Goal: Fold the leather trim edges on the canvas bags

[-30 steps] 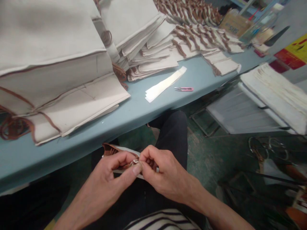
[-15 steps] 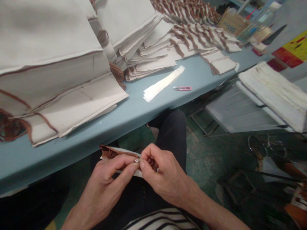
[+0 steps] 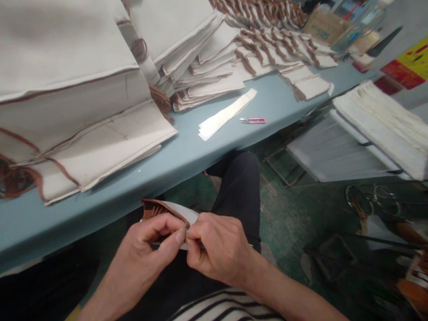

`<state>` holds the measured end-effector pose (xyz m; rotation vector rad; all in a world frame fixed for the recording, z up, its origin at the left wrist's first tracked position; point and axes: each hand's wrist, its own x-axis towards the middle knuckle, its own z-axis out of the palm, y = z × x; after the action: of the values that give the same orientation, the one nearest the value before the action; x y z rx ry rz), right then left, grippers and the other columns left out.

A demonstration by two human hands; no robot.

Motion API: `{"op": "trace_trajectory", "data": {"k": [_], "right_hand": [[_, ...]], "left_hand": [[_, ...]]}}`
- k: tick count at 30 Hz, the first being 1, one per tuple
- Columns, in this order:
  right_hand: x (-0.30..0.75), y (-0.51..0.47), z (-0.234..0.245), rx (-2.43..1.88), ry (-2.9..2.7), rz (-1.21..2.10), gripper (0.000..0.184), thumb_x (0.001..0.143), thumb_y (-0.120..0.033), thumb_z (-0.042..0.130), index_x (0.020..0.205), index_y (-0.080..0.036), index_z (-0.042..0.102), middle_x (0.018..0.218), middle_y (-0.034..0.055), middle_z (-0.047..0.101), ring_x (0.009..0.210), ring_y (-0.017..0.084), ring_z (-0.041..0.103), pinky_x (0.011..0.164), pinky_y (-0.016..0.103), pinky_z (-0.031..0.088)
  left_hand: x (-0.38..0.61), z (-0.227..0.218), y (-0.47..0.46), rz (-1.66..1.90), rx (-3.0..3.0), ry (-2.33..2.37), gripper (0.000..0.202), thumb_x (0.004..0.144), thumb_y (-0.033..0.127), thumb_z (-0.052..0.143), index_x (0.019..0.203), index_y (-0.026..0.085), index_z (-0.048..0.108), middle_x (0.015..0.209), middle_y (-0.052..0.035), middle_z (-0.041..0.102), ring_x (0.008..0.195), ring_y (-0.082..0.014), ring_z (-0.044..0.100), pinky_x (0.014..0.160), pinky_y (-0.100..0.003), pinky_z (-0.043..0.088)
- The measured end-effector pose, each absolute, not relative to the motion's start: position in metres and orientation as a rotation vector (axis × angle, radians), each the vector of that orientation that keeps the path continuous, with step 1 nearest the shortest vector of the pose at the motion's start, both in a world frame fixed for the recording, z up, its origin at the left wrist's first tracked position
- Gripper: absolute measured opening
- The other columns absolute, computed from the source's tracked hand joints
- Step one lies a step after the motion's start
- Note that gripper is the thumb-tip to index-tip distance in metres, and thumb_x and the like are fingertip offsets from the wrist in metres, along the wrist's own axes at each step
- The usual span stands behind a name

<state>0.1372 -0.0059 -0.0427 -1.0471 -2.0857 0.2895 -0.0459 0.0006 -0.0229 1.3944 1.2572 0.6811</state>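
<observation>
Over my lap, below the table's edge, both hands meet on a small cream fabric piece with brown trim (image 3: 163, 209). My left hand (image 3: 147, 249) pinches it between thumb and forefinger. My right hand (image 3: 214, 247) is curled into a fist-like pinch against the same piece, knuckles up, touching the left thumb. The exact spot the fingertips grip is hidden.
The blue-grey table (image 3: 187, 156) carries tall stacks of cream fabric panels with brown edging (image 3: 76, 111), further stacks (image 3: 200, 58) behind, a white strip (image 3: 227, 114) and pink thread snips (image 3: 254, 120). A rack with white sheets (image 3: 377, 129) stands at right; clutter lies on the green floor.
My right hand has turned knuckle-up and closed tighter against the left thumb. The fabric piece has shifted slightly, showing more of its cream end.
</observation>
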Motion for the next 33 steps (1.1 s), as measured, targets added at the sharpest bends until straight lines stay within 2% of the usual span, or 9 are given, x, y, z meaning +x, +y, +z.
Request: {"op": "trace_trajectory", "data": {"k": [5,7,10,13,19,23,29,31,33], "right_hand": [[0.141,-0.006,-0.045,-1.086,-2.029,0.552,0.019,0.096,-0.011,0.052,0.083,-0.024,0.051,0.067,-0.0028,0.064,0.056,0.012,0.062,0.056,0.024,0.045],[0.141,-0.009,-0.045,-1.139,-1.966,0.719,0.016,0.094,-0.012,0.054,0.084,-0.024,0.052,0.07,-0.0031,0.066,0.057,0.012,0.064,0.057,0.022,0.047],[0.14,-0.014,-0.044,-1.201,-1.871,0.868,0.014,0.092,-0.013,0.055,0.084,-0.024,0.052,0.07,-0.0041,0.066,0.056,0.011,0.063,0.056,0.021,0.046],[0.139,-0.016,-0.043,-1.226,-1.844,0.886,0.013,0.092,-0.013,0.054,0.086,-0.024,0.052,0.069,-0.0043,0.066,0.056,0.011,0.064,0.056,0.021,0.048],[0.142,-0.015,-0.04,-1.091,-1.932,0.688,0.016,0.092,-0.011,0.052,0.085,-0.025,0.05,0.069,-0.0037,0.064,0.057,0.011,0.062,0.057,0.022,0.047],[0.142,-0.014,-0.041,-1.057,-1.952,0.595,0.017,0.093,-0.01,0.052,0.085,-0.025,0.05,0.067,-0.0037,0.061,0.055,0.012,0.059,0.055,0.023,0.046],[0.141,-0.014,-0.046,-1.051,-2.074,0.455,0.019,0.099,-0.013,0.049,0.085,-0.025,0.053,0.066,-0.0017,0.065,0.059,0.014,0.063,0.057,0.026,0.047],[0.141,-0.015,-0.048,-1.051,-2.087,0.461,0.019,0.099,-0.013,0.049,0.085,-0.025,0.054,0.067,-0.0012,0.066,0.06,0.014,0.064,0.058,0.026,0.047],[0.141,-0.016,-0.049,-1.057,-2.086,0.468,0.02,0.099,-0.013,0.049,0.084,-0.025,0.054,0.067,-0.0013,0.065,0.06,0.014,0.064,0.058,0.026,0.047]], "left_hand": [[-0.049,-0.017,0.003,0.526,1.507,1.186,0.045,0.104,0.041,0.052,0.069,0.019,0.069,0.067,-0.0012,0.067,0.062,-0.0156,0.057,0.056,-0.022,0.048],[-0.05,-0.017,0.001,0.524,1.557,1.161,0.045,0.106,0.04,0.05,0.071,0.019,0.069,0.068,-0.0006,0.067,0.061,-0.0154,0.056,0.057,-0.023,0.047],[-0.053,-0.02,-0.003,0.557,1.604,1.132,0.038,0.107,0.034,0.053,0.076,0.021,0.071,0.072,0.0001,0.072,0.064,-0.0154,0.065,0.064,-0.022,0.05],[-0.056,-0.026,-0.009,0.625,1.655,1.123,0.028,0.106,0.028,0.057,0.087,0.023,0.077,0.082,-0.0002,0.08,0.072,-0.016,0.074,0.071,-0.021,0.054],[-0.06,-0.036,-0.021,0.74,1.738,1.108,0.022,0.106,0.022,0.059,0.108,0.026,0.08,0.097,-0.0022,0.084,0.078,-0.0161,0.076,0.075,-0.021,0.055],[-0.054,-0.034,-0.023,0.76,1.71,1.12,0.023,0.107,0.02,0.055,0.098,0.024,0.075,0.089,0.001,0.079,0.077,-0.0134,0.074,0.075,-0.018,0.053],[-0.045,-0.026,-0.017,0.7,1.664,1.185,0.037,0.108,0.026,0.049,0.072,0.022,0.057,0.066,0.0043,0.062,0.058,-0.0113,0.056,0.057,-0.019,0.044],[-0.045,-0.026,-0.017,0.677,1.675,1.185,0.04,0.108,0.027,0.048,0.068,0.022,0.049,0.064,0.0049,0.056,0.057,-0.0111,0.051,0.055,-0.019,0.041],[-0.046,-0.028,-0.018,0.673,1.692,1.182,0.039,0.108,0.027,0.046,0.069,0.023,0.049,0.064,0.0053,0.054,0.057,-0.011,0.05,0.055,-0.019,0.041]]}}
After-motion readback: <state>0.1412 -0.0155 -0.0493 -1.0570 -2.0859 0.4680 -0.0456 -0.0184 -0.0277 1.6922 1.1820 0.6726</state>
